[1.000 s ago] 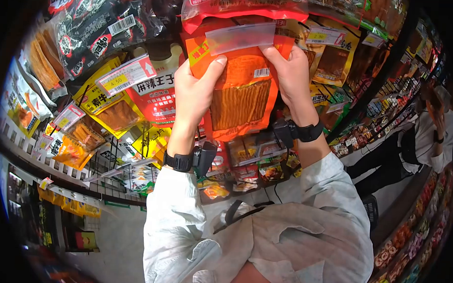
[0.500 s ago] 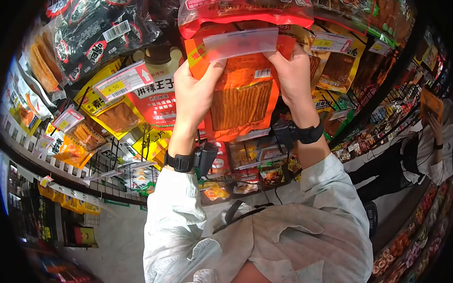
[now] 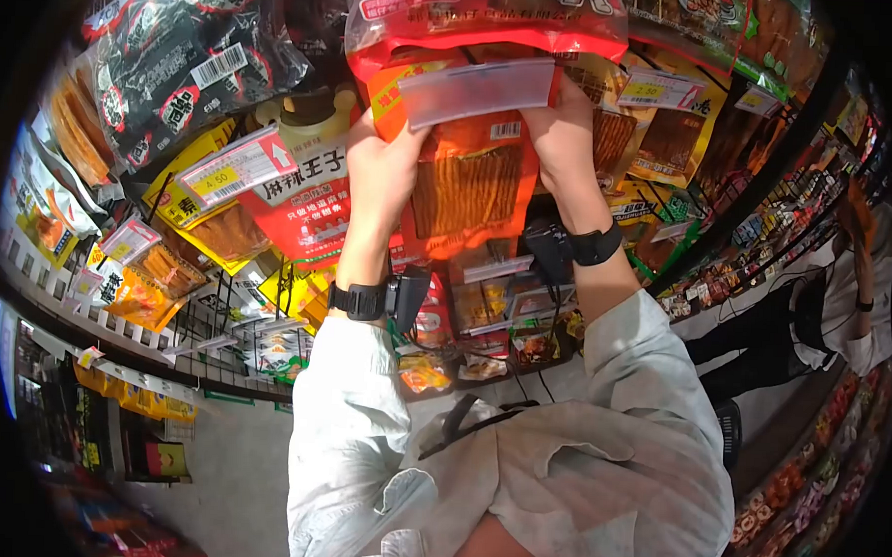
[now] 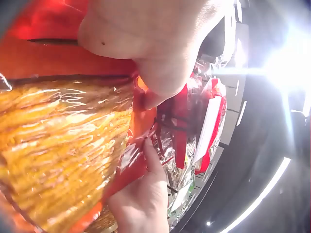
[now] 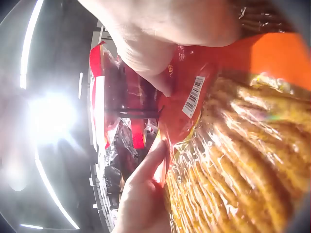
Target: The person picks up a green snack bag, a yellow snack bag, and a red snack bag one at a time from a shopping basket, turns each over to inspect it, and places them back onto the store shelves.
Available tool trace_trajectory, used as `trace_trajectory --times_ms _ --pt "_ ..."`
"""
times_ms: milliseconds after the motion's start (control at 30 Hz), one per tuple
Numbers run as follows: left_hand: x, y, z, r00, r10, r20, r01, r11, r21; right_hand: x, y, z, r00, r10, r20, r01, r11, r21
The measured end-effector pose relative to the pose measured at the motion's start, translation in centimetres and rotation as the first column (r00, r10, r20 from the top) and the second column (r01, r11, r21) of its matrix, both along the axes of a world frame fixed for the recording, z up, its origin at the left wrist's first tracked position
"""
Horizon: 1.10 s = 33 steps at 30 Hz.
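An orange packet (image 3: 473, 196) of long brown snack strips hangs upright in front of the rack, its clear window toward me. My left hand (image 3: 383, 173) grips its left edge, thumb on the front. On the opposite edge my right hand (image 3: 567, 135) grips it the same way; the fingers of both are mostly hidden behind. A clear plastic label holder (image 3: 480, 91) overlaps the packet's top and the thumb tips in the head view. In the right wrist view a barcode (image 5: 194, 97) shows near the right thumb. A dark hook rod (image 5: 138, 114) runs behind the packet.
A large red-edged bag (image 3: 489, 30) hangs directly above. On the left are a red packet (image 3: 306, 210), a price label (image 3: 236, 168) and a black bag (image 3: 193, 73). Yellow packets (image 3: 667, 139) hang on the right. Another person (image 3: 789, 310) stands in the aisle at right.
Both hands and the packet have moved slightly up and away from me, so the label holder now covers more of the packet's upper part and the thumbs. Both hands keep their grip.
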<state>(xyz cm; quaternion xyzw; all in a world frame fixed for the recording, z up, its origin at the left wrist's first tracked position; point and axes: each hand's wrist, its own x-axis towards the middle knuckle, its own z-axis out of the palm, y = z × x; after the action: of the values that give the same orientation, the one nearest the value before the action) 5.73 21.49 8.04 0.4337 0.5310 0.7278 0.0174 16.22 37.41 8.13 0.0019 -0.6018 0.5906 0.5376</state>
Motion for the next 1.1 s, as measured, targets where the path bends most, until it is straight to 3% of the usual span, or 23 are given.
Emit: trace_trajectory --times_ms 167,367,400,500,533,633,767,867,1100 --pt "0.1 0.2 -0.1 1.0 -0.016 -0.01 0.016 1.0 0.01 0.3 0.4 -0.4 0.997 -0.038 0.07 0.032 0.996 0.085" --pt "0.2 0.4 0.2 0.995 0.094 -0.023 -0.095 0.992 -0.078 -0.1 0.9 -0.5 0.985 -0.144 0.097 0.129 0.98 0.154" --pt "0.1 0.6 -0.3 0.998 0.067 0.005 -0.067 0.998 -0.001 0.2 0.2 -0.1 0.996 -0.057 0.066 0.052 0.996 0.076" --pt "-0.5 1.0 -0.5 0.995 0.08 -0.067 -0.079 0.997 0.022 0.0 0.5 0.0 0.991 -0.094 0.098 0.086 0.992 0.089" --pt "-0.4 0.9 -0.3 0.991 0.134 -0.027 -0.136 0.986 -0.096 0.1 0.2 -0.9 0.993 -0.081 0.089 0.075 0.995 0.068" --pt "-0.8 1.2 -0.5 0.999 0.02 -0.029 -0.019 0.999 0.04 -0.5 1.0 -0.1 0.997 -0.079 0.022 0.077 0.994 0.077" --pt "0.3 0.2 -0.4 0.997 0.068 -0.023 -0.068 0.998 0.017 0.2 -0.1 -0.1 0.998 -0.063 -0.001 0.063 0.997 0.051" --pt "1.6 -0.6 -0.3 0.997 0.064 0.042 -0.063 0.998 -0.011 0.9 -0.6 -0.5 0.999 0.002 -0.037 -0.002 1.0 -0.004" --pt "4.7 -2.5 -0.2 0.989 -0.018 0.148 0.015 1.0 0.026 3.4 -2.1 -0.2 0.998 0.064 -0.026 -0.063 0.997 0.045"
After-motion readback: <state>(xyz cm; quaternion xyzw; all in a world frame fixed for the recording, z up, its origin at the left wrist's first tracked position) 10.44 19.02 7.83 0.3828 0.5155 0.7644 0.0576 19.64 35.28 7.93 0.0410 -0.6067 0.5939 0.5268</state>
